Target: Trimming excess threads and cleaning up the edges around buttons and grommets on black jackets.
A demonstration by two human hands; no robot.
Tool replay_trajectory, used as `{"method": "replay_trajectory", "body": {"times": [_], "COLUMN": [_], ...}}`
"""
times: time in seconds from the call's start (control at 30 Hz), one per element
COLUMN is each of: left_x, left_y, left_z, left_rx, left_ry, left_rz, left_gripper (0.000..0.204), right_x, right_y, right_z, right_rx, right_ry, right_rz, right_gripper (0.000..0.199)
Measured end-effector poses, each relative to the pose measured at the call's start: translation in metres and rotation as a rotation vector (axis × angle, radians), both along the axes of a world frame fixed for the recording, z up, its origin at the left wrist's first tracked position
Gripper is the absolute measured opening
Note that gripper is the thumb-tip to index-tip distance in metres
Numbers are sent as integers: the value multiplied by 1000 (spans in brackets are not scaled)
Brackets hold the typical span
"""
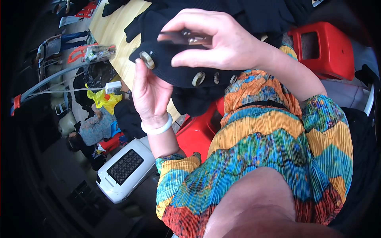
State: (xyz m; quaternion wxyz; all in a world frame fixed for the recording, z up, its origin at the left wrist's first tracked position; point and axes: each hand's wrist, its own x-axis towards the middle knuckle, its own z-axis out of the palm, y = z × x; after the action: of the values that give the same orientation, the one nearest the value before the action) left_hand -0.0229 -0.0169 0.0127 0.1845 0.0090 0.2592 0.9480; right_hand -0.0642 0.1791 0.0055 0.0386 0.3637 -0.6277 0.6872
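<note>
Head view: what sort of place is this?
Probably a garment workshop: black cloth spread on a table, a red stool, and other people in the same room.

The person's pleated garment (262, 135) has wavy orange, teal and rust bands (the sleeves (329, 137) match), with a white bangle (158, 128).

Two hands (234, 43), four round buttons (147, 60), one white bangle (158, 127) and one yellow bag (104, 101) are visible.

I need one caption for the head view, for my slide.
Left hand holds black fabric with ring-shaped pieces; right hand holds a blurred dark object over it.
</note>
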Motion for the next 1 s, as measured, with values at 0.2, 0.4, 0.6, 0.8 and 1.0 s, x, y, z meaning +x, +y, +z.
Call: {"method": "replay_trajectory", "body": {"times": [0.2,0.4,0.6,0.8,1.0], "left_x": [-1,-11,-43,-60,-24], "left_y": [4,-10,-15,-23,-16], "left_z": [-12,-4,16,-17,-15], "left_rx": [-91,129,154,-127,-435], "left_ry": [-72,-9,-52,-145,-26], "left_rz": [20,-137,-77,102,129], "left_gripper": [36,32,34,36,42], "right_x": [-7,-30,-6,-7,-18], "right_y": [-14,-2,-8,-28,-21], "right_z": [-3,-1,-26,-36,-28], "right_rx": [109,122,-109,-75,-14], "right_ry": [338,-214,-348,-414,-405], "right_rz": [-258,-219,191,96,43], "right_gripper": [17,23,28,35,34]}}
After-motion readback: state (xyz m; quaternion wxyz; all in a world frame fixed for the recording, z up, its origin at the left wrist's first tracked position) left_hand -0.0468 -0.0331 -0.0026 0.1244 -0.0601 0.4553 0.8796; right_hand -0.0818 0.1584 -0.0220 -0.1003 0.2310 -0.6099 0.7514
